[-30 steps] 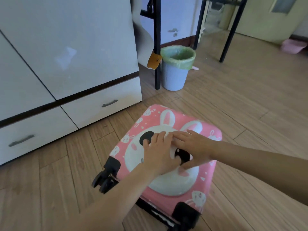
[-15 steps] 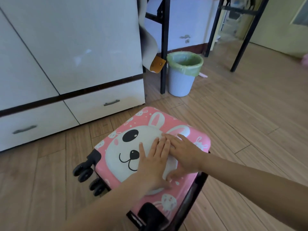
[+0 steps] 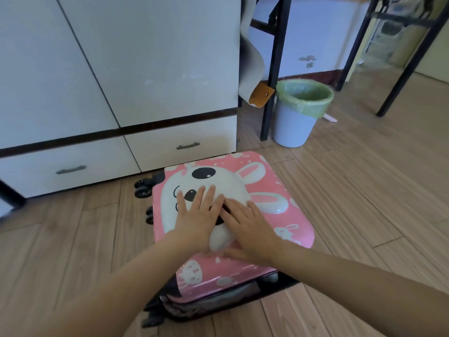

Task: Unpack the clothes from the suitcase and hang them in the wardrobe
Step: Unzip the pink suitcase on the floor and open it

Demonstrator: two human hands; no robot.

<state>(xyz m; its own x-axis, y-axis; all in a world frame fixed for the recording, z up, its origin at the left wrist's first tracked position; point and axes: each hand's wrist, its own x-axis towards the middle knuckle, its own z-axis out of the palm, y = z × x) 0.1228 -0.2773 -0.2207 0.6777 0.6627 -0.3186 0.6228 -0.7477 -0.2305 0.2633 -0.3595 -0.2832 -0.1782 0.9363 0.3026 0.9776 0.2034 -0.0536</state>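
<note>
A pink suitcase (image 3: pixel 274 190) with a raised white rabbit face lies flat on the wooden floor, its black wheels pointing left. My left hand (image 3: pixel 194 217) and my right hand (image 3: pixel 247 229) press flat on the rabbit face, fingers straight and side by side. The lid's near edge stands slightly lifted, and a dark gap with pale lining (image 3: pixel 213 302) shows under it. The white wardrobe (image 3: pixel 136 59) stands just beyond the suitcase, doors shut, with two drawers along its base. No clothes can be made out.
A grey waste bin (image 3: pixel 296 120) with a green liner stands right of the wardrobe beside a black metal frame leg (image 3: pixel 269 93). A grey cloth with an orange tab (image 3: pixel 260 94) hangs there. More black legs stand at the far right. Wooden floor spreads right of the suitcase.
The suitcase has turned and slid toward the wardrobe under both hands, wheels now at the left. Its near edge has come up, showing a gap.
</note>
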